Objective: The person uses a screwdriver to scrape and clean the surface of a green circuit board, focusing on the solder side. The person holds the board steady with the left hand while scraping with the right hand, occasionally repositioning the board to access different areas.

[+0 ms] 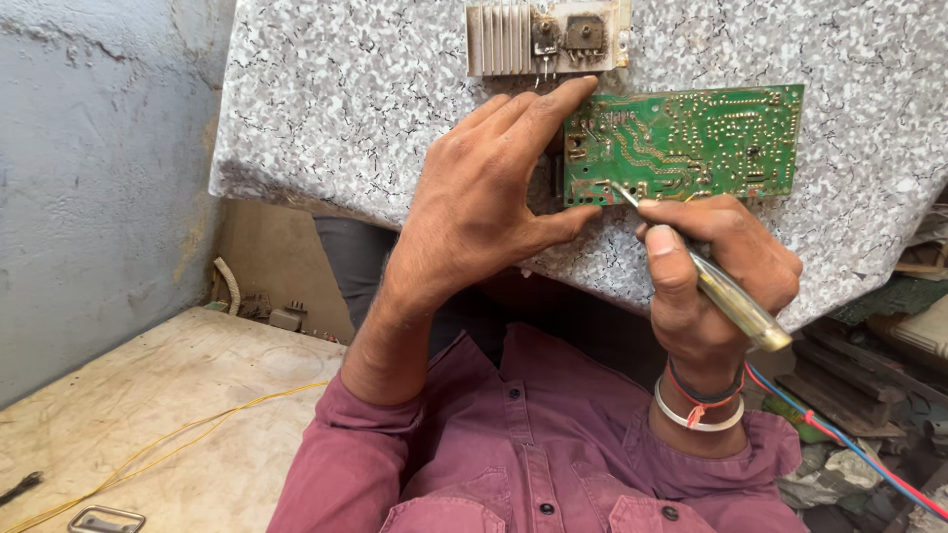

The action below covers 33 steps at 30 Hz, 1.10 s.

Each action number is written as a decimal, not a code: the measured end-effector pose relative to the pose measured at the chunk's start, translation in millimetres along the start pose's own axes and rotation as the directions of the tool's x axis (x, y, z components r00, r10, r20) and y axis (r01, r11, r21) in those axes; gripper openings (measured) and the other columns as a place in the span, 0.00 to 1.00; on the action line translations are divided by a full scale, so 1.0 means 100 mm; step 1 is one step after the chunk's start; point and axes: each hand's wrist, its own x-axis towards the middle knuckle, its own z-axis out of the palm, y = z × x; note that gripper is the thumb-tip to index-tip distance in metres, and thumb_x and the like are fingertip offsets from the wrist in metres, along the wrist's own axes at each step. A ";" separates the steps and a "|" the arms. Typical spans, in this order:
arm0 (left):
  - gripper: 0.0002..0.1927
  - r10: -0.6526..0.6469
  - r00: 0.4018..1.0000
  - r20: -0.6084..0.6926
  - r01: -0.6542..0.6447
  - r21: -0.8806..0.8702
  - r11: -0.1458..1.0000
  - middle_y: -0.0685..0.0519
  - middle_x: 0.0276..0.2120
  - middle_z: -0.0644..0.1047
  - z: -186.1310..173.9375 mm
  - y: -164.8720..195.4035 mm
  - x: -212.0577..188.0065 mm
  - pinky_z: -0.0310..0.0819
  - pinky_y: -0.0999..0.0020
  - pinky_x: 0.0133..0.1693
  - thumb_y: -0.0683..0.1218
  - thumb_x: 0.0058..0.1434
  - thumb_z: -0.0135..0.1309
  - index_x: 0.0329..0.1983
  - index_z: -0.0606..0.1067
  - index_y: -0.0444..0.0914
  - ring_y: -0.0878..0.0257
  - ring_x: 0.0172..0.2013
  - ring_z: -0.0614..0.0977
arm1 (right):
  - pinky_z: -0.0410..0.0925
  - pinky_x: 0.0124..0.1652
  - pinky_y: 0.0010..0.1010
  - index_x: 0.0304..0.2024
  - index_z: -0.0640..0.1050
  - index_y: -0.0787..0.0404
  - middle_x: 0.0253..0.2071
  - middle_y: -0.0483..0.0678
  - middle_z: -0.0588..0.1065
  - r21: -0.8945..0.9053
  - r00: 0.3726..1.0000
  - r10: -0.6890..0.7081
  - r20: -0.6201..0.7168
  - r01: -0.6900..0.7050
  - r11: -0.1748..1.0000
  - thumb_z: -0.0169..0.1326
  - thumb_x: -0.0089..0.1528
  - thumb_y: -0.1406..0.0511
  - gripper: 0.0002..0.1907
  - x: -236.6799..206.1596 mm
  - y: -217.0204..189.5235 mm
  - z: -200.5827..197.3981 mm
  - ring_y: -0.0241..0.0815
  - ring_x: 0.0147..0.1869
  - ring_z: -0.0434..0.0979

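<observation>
A green circuit board (701, 143) lies solder side up on a speckled grey tabletop (346, 99). My left hand (484, 197) holds the board's left edge between forefinger and thumb. My right hand (716, 262) grips a screwdriver with a clear yellowish handle (736, 301); its metal tip touches the board's lower left corner. Just beyond the board sits a finned metal heat sink with dark components (548, 38).
A pale wooden surface (148, 415) lies at lower left with a yellow wire (188, 434) across it and a small metal buckle (104, 518). Red and blue wires (849, 444) run at lower right beside stacked clutter. A grey wall stands at left.
</observation>
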 end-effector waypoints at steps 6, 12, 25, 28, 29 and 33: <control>0.48 0.000 1.000 -0.014 0.000 0.016 1.000 0.49 0.47 0.75 0.00 0.03 0.03 0.74 0.58 0.53 0.53 0.52 0.73 0.72 0.63 0.37 0.51 0.49 0.77 | 0.70 0.39 0.28 0.45 0.80 0.68 0.34 0.54 0.77 -0.065 0.999 -0.045 0.012 0.046 0.997 0.55 0.68 0.69 0.07 -0.02 0.03 -0.01 0.43 0.36 0.80; 0.45 -0.001 1.000 -0.014 0.002 0.016 1.000 0.50 0.48 0.76 -0.01 0.04 0.04 0.74 0.57 0.53 0.52 0.52 0.73 0.69 0.65 0.38 0.51 0.50 0.78 | 0.70 0.39 0.28 0.44 0.79 0.68 0.35 0.54 0.77 -0.068 0.998 -0.062 0.006 0.063 0.996 0.55 0.68 0.68 0.07 -0.04 0.06 -0.01 0.43 0.37 0.80; 0.45 -0.013 1.000 -0.004 0.013 0.021 1.000 0.49 0.48 0.75 0.00 0.04 0.03 0.73 0.56 0.54 0.54 0.52 0.73 0.69 0.65 0.38 0.50 0.50 0.78 | 0.70 0.38 0.27 0.43 0.79 0.68 0.33 0.53 0.77 -0.080 0.999 -0.042 -0.021 0.040 0.996 0.55 0.70 0.66 0.09 -0.05 0.08 -0.01 0.41 0.36 0.80; 0.45 -0.012 1.000 -0.006 0.012 0.017 1.000 0.49 0.48 0.75 0.00 0.04 0.03 0.73 0.56 0.54 0.54 0.53 0.73 0.69 0.65 0.38 0.50 0.51 0.78 | 0.69 0.36 0.27 0.43 0.79 0.68 0.33 0.52 0.77 -0.050 0.999 -0.011 -0.033 0.009 0.999 0.55 0.69 0.66 0.09 -0.05 0.08 -0.01 0.40 0.34 0.79; 0.45 -0.007 1.000 -0.007 0.007 0.017 1.000 0.49 0.48 0.75 -0.01 0.04 0.04 0.73 0.56 0.54 0.54 0.53 0.73 0.69 0.65 0.38 0.50 0.51 0.78 | 0.69 0.36 0.27 0.43 0.80 0.68 0.33 0.52 0.77 -0.046 0.999 -0.011 -0.033 0.009 0.999 0.55 0.69 0.66 0.09 -0.05 0.07 0.00 0.40 0.34 0.79; 0.45 -0.016 1.000 -0.002 0.016 0.018 1.000 0.49 0.48 0.76 0.00 0.04 0.03 0.73 0.56 0.53 0.54 0.52 0.73 0.68 0.65 0.37 0.50 0.50 0.78 | 0.69 0.37 0.27 0.43 0.80 0.68 0.33 0.52 0.77 -0.067 0.999 -0.037 -0.002 0.037 0.997 0.55 0.69 0.66 0.09 -0.05 0.06 -0.01 0.40 0.35 0.79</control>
